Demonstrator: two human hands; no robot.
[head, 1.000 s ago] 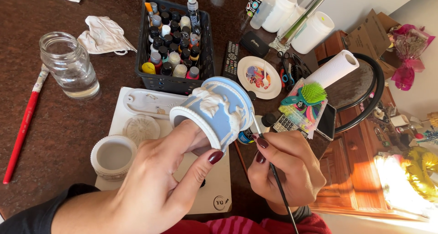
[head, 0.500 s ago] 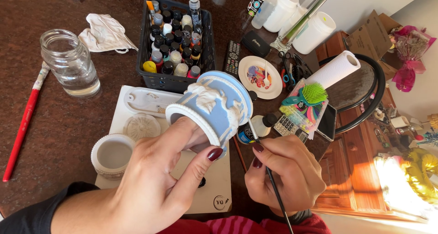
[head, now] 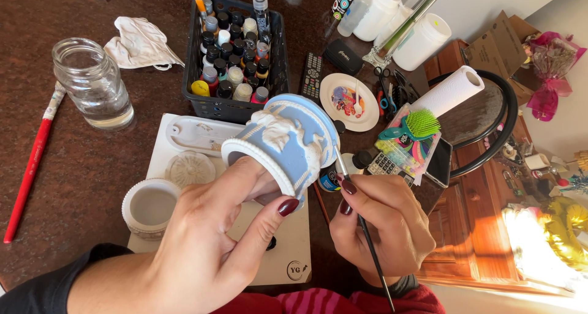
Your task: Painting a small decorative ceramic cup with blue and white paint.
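Painting in progress at a dark brown table (head: 73,167): the left hand (head: 208,246) is closed around a small round ceramic pot (head: 285,145), fingers inside its open mouth, holding it tilted above the white work board (head: 275,246) near the table's front edge. The right hand (head: 376,228) pinches a fine brush (head: 361,222), tip touching the pot's side just below the lid end. Pot body is blue w/ white raised figures & white rim; most of the visible surface looks coated, so work appears well along, w/ edge touch-ups likely left; far side hidden. The matching white lid (head: 150,207) sits unpainted at the board's left edge. Behind: black basket of paint bottles (head: 236,57), water jar (head: 92,84), palette plate (head: 349,103), red-handled brush (head: 30,164) at left.
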